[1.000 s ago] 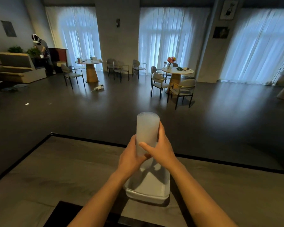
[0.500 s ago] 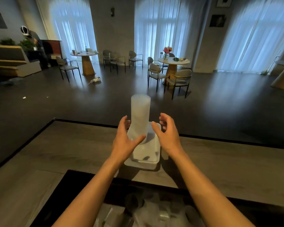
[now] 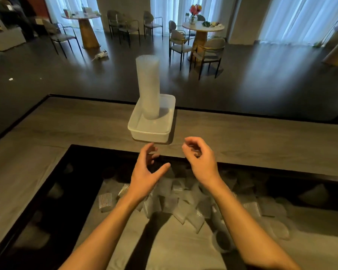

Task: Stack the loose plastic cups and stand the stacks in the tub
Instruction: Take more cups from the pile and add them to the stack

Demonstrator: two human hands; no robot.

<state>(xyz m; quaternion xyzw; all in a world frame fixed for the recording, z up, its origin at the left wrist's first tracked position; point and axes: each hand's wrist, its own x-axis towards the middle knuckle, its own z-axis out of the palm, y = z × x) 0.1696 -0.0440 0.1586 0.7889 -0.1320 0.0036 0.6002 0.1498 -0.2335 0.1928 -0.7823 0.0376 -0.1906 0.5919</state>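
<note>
A tall stack (image 3: 147, 84) of translucent cups stands close to upright in the far half of the white tub (image 3: 149, 133), its base on the tub floor and its top well above the rim. Neither hand touches it. The tub sits on the grey wooden counter (image 3: 261, 145), near the counter's far edge.

Both hands hang in the air on the near side of the tub, apart from each other and holding nothing. The left hand (image 3: 145, 173) is open, fingers loose and thumb spread to the right, with the fingertips just short of the tub's near wall. The right hand (image 3: 201, 162) is to the right of it with its fingers loosely curled inward. They are blurred, but nothing shows in them.

Below the forearms a black-edged well (image 3: 47, 191) is let into the counter. In it the loose cups (image 3: 174, 203) lie in a jumbled heap, most on their sides, some ribbed, spreading away to the right.

Beyond the counter is a dark glossy floor (image 3: 86, 78). Far off to the right stands a round table (image 3: 202, 28) with flowers (image 3: 194, 9) on it and chairs (image 3: 209, 51) around it. White curtains (image 3: 300, 16) cover the far windows.
</note>
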